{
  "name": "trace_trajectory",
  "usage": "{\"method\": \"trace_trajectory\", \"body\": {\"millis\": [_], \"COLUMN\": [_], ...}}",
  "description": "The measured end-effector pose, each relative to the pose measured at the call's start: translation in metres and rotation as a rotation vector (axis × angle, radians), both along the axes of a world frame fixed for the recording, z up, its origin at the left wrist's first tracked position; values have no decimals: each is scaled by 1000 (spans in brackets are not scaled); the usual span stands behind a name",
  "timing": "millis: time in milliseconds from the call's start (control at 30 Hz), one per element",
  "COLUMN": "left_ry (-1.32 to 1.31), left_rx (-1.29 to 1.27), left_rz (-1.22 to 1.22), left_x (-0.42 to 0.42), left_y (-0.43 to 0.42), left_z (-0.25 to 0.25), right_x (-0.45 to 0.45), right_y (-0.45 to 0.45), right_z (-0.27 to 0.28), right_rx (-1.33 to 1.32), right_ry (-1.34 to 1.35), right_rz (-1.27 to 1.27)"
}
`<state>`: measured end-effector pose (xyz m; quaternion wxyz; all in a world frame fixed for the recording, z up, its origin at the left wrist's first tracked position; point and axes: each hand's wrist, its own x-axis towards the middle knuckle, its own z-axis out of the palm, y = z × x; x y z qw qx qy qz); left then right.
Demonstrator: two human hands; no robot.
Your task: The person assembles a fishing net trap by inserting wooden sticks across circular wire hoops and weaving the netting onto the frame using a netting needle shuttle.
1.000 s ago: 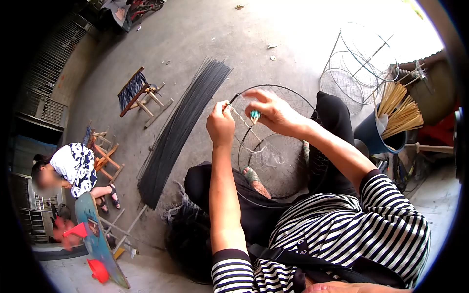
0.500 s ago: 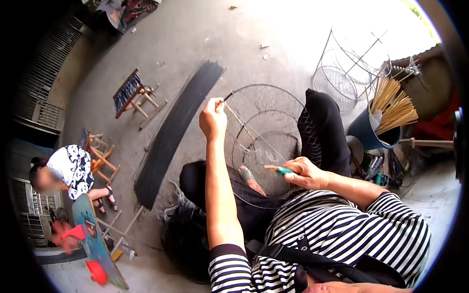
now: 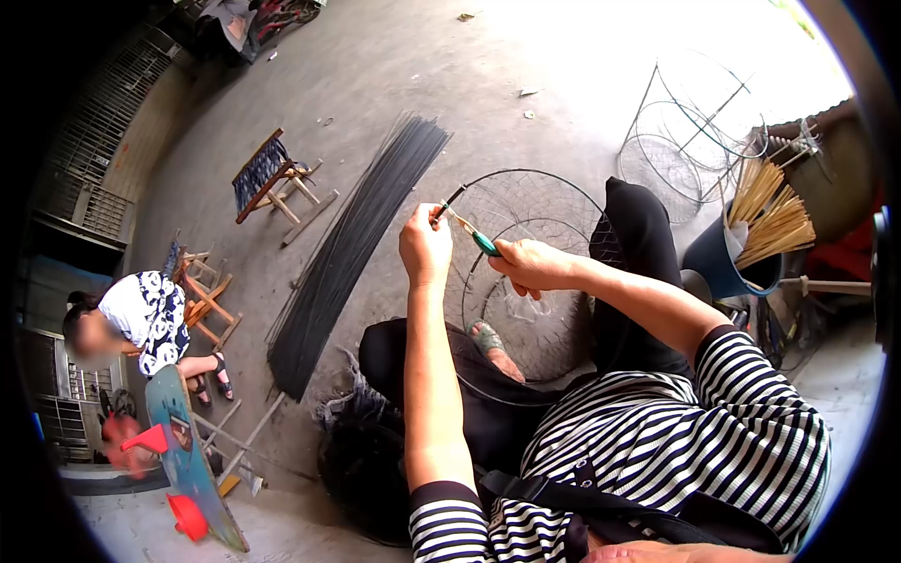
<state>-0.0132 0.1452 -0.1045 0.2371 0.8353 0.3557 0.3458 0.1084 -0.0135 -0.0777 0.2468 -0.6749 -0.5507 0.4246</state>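
My left hand pinches the dark rim of a round netted hoop at its upper left. In my right hand is a small tool wound with green twine, its pale tip pointing at the rim beside my left fingers. Fine netting hangs inside the hoop, over my lap and around my knee. A smaller ring shows within the netting, above my sandalled foot.
A long bundle of black rods lies on the floor to the left. Beyond it are a folding stool and a seated person by a board. At right stand a blue bucket of sticks and wire hoops.
My right hand first drew the green tool down toward my body, pulling the twine taut, then brought it back up to the rim by my left hand. My left hand stayed at the rim.
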Motion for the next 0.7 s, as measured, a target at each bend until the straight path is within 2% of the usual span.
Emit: {"method": "trace_trajectory", "body": {"millis": [33,67,167,233,300,367,400,433,500,600,633,700], "left_ry": [9,-12,-57,-69,-133,-129,-184,-236,-255,-279,-255,-202], "left_rx": [5,-101,-416,-619,-561,-487,-562,-572,-571,-343,-299,-203], "left_rz": [2,-4,-59,-139,-152,-114,-125,-149,-145,-203,-226,-282], "left_x": [-1,-2,-6,-8,-6,-6,-4,-4,-3,-4,-6,-7], "left_y": [4,8,12,4,14,11,13,9,9,-1,0,7], "left_z": [-6,-10,-10,15,-3,-1,-7,-4,-8,8,4,-4], "right_x": [-1,0,5,8,11,7,5,8,22,31,47,58], "right_y": [7,16,51,68,63,65,67,76,97,99,96,77], "right_z": [0,1,-30,-41,-41,-7,10,23,26,52,48,33], "right_rx": [-29,-57,187,465,449,581,641,652,502,450,467,486], "right_ry": [31,54,337,763,210,-148,-329,-319,-149,174,489,543], "right_rz": [10,13,-113,-269,-177,-317,-388,-488,-334,-544,-729,-598]}}
